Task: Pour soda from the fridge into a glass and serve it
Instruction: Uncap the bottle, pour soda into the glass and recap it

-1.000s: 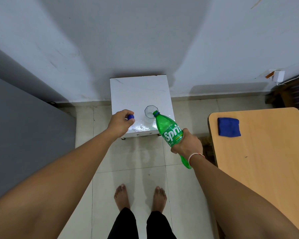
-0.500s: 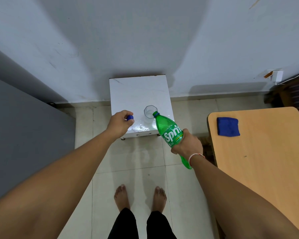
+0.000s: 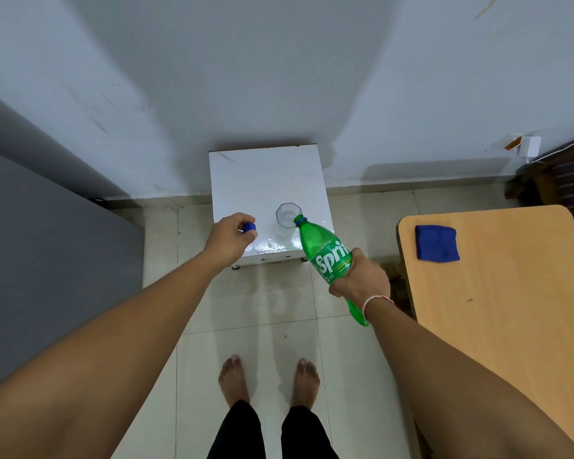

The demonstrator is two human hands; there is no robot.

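To your right stands a wooden table (image 3: 511,309) with a folded blue cloth (image 3: 437,242) lying near its far left corner. A grey panel (image 3: 47,260) runs along your left. Far right, a white plug (image 3: 531,145) sits on the wall (image 3: 279,61). You stand barefoot on pale floor tiles (image 3: 262,303).

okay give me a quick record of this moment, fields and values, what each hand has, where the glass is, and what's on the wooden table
left hand: holds blue cap
right hand: grips green Sprite bottle, uncapped
bottle tilt: mouth lowered to the glass rim
glass: upright on small white table
soda in glass: cannot tell
wooden table: blue cloth near its far corner
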